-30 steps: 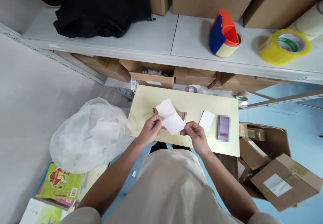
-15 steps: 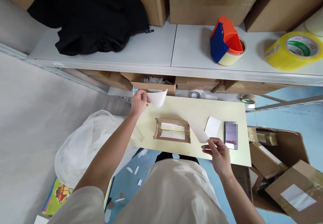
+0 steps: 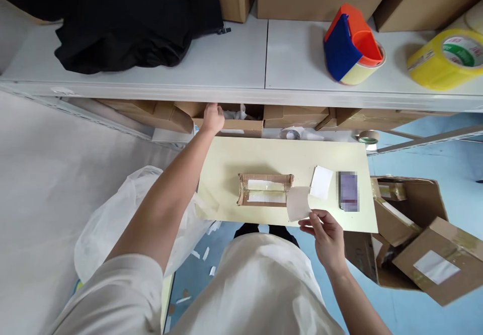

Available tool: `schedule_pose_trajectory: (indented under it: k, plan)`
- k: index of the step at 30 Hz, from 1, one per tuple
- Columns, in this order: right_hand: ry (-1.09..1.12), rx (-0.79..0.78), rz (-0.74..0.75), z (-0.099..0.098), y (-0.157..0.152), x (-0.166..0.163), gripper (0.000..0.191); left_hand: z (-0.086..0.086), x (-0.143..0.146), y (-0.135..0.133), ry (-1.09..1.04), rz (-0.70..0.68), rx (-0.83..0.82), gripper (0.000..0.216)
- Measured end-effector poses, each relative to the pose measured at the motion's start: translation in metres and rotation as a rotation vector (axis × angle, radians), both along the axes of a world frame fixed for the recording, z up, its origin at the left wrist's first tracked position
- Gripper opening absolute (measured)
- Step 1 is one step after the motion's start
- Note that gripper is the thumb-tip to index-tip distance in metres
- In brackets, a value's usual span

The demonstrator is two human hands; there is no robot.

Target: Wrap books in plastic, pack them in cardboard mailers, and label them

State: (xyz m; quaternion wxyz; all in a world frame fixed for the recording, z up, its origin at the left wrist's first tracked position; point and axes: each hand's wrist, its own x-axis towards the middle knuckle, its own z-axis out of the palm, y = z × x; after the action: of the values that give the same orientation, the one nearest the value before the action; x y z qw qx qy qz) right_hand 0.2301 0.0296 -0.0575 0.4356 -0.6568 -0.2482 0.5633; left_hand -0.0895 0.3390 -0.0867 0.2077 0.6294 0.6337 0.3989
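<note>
My right hand [image 3: 327, 234] pinches a small white paper label [image 3: 299, 204] by its lower right corner. The label hangs over the right end of a narrow brown cardboard box [image 3: 243, 197], which lies on the pale yellow table with white strips and clear tape on its top. My left hand [image 3: 213, 118] is at an open cardboard box [image 3: 241, 124] under the shelf, with crumpled white scraps [image 3: 236, 113] inside. Its fingers look curled closed; their tips, and anything in them, are hidden.
White papers [image 3: 321, 182] and a phone [image 3: 348, 191] lie on the table's right. The grey shelf [image 3: 226, 81] holds a black garment, an orange-blue tape dispenser [image 3: 352, 48] and yellow tape [image 3: 445, 61]. A carton of parcels [image 3: 426, 199] stands right, a plastic bag [image 3: 124, 214] left.
My left hand has moved forward from the table to the open box; the white paper it held no longer shows in it. The label in my right hand has turned flatter towards me.
</note>
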Motion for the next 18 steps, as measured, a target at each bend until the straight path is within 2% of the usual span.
schedule_pose_trajectory:
  k: [3,7,9,12,14,18]
  plan:
    - [0.041,0.038,0.037,0.006,0.009,-0.011,0.027,0.021,0.016,-0.071,0.064,-0.054,0.018,0.028]
    - [0.08,0.145,0.111,0.019,0.021,-0.024,0.027,0.061,0.071,-0.202,0.114,-0.448,0.06,0.032]
    - [0.079,0.222,0.158,0.026,0.023,-0.031,0.026,0.073,0.1,-0.25,0.138,-0.485,0.094,0.034]
    - [0.076,0.305,0.215,0.035,0.021,-0.039,0.026,0.076,0.126,-0.285,0.216,-0.412,0.124,0.02]
    - [0.091,0.305,0.258,0.039,0.018,-0.042,0.025,0.073,0.13,-0.291,0.25,-0.378,0.16,0.011]
    - [0.17,0.284,0.344,0.046,0.011,-0.043,0.027,0.071,0.124,-0.294,0.279,-0.333,0.269,0.011]
